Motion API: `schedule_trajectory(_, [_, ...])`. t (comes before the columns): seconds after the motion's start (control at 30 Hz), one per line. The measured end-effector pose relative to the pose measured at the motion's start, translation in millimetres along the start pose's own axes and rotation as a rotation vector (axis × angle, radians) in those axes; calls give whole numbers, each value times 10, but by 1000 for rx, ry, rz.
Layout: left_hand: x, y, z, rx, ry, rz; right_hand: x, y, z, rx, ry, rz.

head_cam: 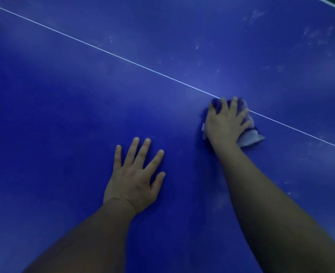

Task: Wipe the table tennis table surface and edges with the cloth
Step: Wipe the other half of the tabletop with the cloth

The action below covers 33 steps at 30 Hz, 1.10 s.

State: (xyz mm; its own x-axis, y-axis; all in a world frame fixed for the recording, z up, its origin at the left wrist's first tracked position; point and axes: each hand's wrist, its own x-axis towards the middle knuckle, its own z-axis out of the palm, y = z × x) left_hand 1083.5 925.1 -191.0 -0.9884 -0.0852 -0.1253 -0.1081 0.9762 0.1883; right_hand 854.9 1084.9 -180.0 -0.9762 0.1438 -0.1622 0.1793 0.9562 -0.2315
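Under both palms: table tennis table (pixel 64 115), blue, white centre line (pixel 103 50) running diagonally, pale smudges beyond the right fingertips. Left hand (pixel 135 180): fingers spread, flat, bracing. Right hand (pixel 224 123): fingers splayed, pressing the bunched cloth (pixel 249 137) onto the line; best kept flat, in overlapping strokes toward those smudges.

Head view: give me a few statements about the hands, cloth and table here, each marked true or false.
1. The right hand presses the cloth on the table. True.
2. The left hand holds a second cloth. False: it lies flat on the table, fingers spread, holding nothing.
3. The cloth lies on the white line. True.
4. The table is green. False: it is blue.
5. Pale marks show beyond the line. True.
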Motion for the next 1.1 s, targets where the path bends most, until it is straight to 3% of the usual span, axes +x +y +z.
schedule_trajectory(0.2, [17,-4,22,-8,10,11,-833,450,50,-116,-90,-504])
schedule_trajectory(0.37, [0,-14,16,-16,21,19,-492,975,-184,-117,18,-350])
schedule_trajectory(0.47, [-5,-8,8,-17,16,20,34,810,-202,-76,21,-199])
schedule_trajectory(0.53, [-11,-7,9,-18,15,22,170,658,-170,-48,2,-202])
schedule_trajectory(0.67, [-8,-11,9,-33,23,67,-360,645,-117,-62,-51,-474])
schedule_trajectory(0.8, [-17,-25,12,-55,41,117,-1330,1050,-94,-30,-247,-781])
schedule_trajectory(0.87, [-26,-37,15,-72,52,137,-1390,1286,-171,-73,-327,-862])
schedule_trajectory(0.93, [-38,-37,10,-83,59,141,-1202,1278,-198,-83,-298,-815])
schedule_trajectory(1.03, [-53,-26,-7,-105,56,148,-954,863,-93,-27,-167,-533])
schedule_trajectory(1.1, [-74,-25,-31,-127,51,150,-1021,653,0,-70,-125,-484])
